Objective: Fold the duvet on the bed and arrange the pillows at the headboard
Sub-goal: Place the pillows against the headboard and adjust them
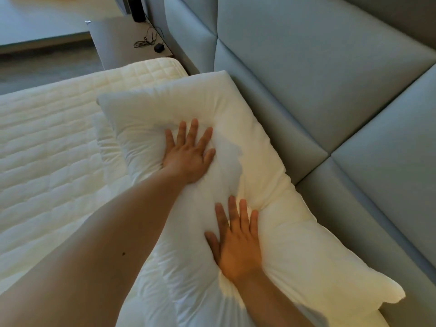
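Observation:
A long white pillow point(271, 175) lies along the grey padded headboard point(330, 79). My left hand point(188, 154) presses flat into its upper half, fingers spread and straight. My right hand point(238, 241) presses flat on its lower half, and the fabric dents under both palms. A second white pillow point(106, 142) peeks out from under the first one's left edge. Under my arms near the bottom edge lies rumpled white bedding point(151, 303); I cannot tell whether it is the duvet.
The quilted cream mattress cover point(47, 149) spreads to the left. A grey bedside table point(118, 41) stands past the bed's corner, with a tangled black cable point(146, 40), a small adapter point(158, 47) and a dark cylinder point(138, 9) on it.

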